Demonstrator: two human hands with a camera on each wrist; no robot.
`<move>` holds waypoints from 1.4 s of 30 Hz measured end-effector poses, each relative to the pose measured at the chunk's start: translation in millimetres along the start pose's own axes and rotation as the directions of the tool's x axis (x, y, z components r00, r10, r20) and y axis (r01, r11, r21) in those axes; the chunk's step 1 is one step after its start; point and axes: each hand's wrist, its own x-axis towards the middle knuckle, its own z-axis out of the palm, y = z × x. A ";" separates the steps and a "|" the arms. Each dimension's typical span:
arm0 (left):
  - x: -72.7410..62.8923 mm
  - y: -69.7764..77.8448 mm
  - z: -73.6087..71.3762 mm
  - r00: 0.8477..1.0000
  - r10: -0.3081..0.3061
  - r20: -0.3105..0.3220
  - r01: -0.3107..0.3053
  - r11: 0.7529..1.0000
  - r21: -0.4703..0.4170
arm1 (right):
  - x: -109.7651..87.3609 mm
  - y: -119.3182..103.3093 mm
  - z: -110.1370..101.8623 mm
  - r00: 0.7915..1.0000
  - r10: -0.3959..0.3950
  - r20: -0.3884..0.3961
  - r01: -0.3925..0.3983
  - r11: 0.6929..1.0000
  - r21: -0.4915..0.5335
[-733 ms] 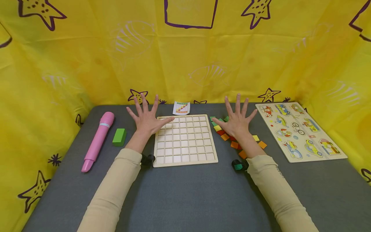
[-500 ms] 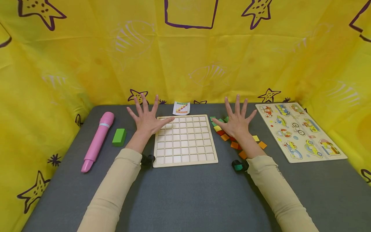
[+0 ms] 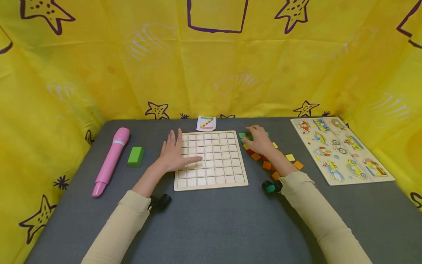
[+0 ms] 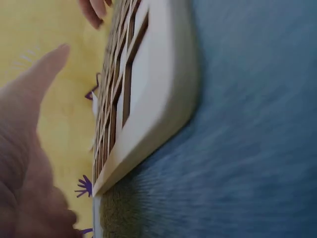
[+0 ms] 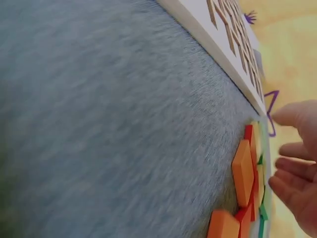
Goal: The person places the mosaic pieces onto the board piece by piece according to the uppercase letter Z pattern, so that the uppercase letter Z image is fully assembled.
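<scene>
A pale wooden grid board (image 3: pixel 211 187) with square cells lies in the middle of the table. Over its left side my left hand (image 3: pixel 169 156) is spread, the thumb reaching across the cells; the left wrist view shows this thumb (image 4: pixel 47 69) above the board's level. To the right of the board lies a loose pile of green, yellow, red and orange square tiles (image 3: pixel 256 156). My right hand (image 3: pixel 260 142) hovers at the pile's green far end with fingers bent downward. In the right wrist view its loosely curved fingers have nothing between them, beside the orange tile (image 5: pixel 242 171).
A small card with a coloured pattern (image 3: pixel 206 123) lies behind the board. Left of it are a green block (image 3: pixel 135 156) and a pink microphone-shaped toy (image 3: pixel 111 161). A wooden picture puzzle (image 3: pixel 339 150) lies at the right, and a yellow curtain (image 3: pixel 211 73) hangs behind the table.
Both hands were spread wide and held up. The left has come down nearer and turned over the board's left side; the right has lowered toward the green tiles, its fingers bending.
</scene>
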 end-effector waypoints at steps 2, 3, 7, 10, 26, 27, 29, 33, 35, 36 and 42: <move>-12.1 -1.1 4.2 0.995 0.023 0.100 -0.022 1.000 -0.012 | 6.3 -2.2 3.0 1.000 0.002 0.024 -0.002 1.000 -0.017; -18.1 -2.0 6.1 0.989 0.036 0.142 -0.035 0.999 -0.012 | 9.3 -3.2 4.5 1.000 0.006 0.029 -0.005 1.000 -0.025; -37.1 -7.8 9.3 0.966 0.104 0.235 -0.104 0.995 -0.013 | 18.7 -6.8 10.4 0.998 0.050 0.028 -0.049 0.998 -0.033; -45.0 -12.7 7.0 0.953 0.156 0.261 -0.152 0.988 -0.035 | 22.1 -9.7 13.3 0.995 0.102 -0.008 -0.102 0.995 -0.001; -44.2 -21.4 7.4 0.951 0.217 0.220 -0.210 0.976 -0.055 | 27.6 -9.7 2.3 0.991 0.131 -0.014 -0.129 0.984 0.122; -43.9 -21.3 8.0 0.953 0.214 0.213 -0.206 0.977 -0.056 | 28.5 -12.7 3.4 0.992 0.122 -0.027 -0.117 0.983 0.142; -43.3 -20.8 9.3 0.957 0.203 0.207 -0.196 0.979 -0.054 | 30.9 -22.1 7.2 0.995 0.098 -0.036 -0.089 0.977 0.196; -42.1 -19.8 11.3 0.962 0.185 0.201 -0.182 0.983 -0.036 | 39.9 -51.1 20.8 1.000 0.023 0.007 -0.024 0.965 0.260; -41.4 -19.3 12.0 0.964 0.184 0.194 -0.181 0.983 -0.036 | 45.3 -67.1 29.8 0.999 -0.023 0.039 0.013 0.967 0.253; -41.0 -19.1 12.5 0.964 0.187 0.191 -0.183 0.982 -0.037 | 48.5 -74.5 34.9 0.998 -0.048 0.051 0.034 0.969 0.245; -40.2 -17.6 14.2 0.963 0.198 0.182 -0.193 0.980 -0.042 | 66.5 -105.2 63.6 0.983 -0.170 0.066 0.154 0.969 0.191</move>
